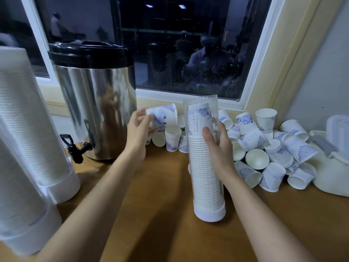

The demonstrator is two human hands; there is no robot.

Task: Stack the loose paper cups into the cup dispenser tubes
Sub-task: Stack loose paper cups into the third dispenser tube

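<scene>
Two full clear plastic dispenser tubes (pixel 28 129) with white bases stand at the left of the brown wooden counter (pixel 166 195). The right hand (pixel 219 146) curls round a third upright tube (pixel 206 186), nearly filled. The left hand (pixel 139 129) pinches one blue-patterned white paper cup (pixel 164 116) sideways beside that tube's open top. Loose cups (pixel 251 137), too many to count, lie heaped at the right.

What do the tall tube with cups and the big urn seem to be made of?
The tube looks like clear glossy plastic: the stacked cups show through it. The urn looks like polished steel, mirror-bright with reflections; its black lid is probably plastic.
</scene>
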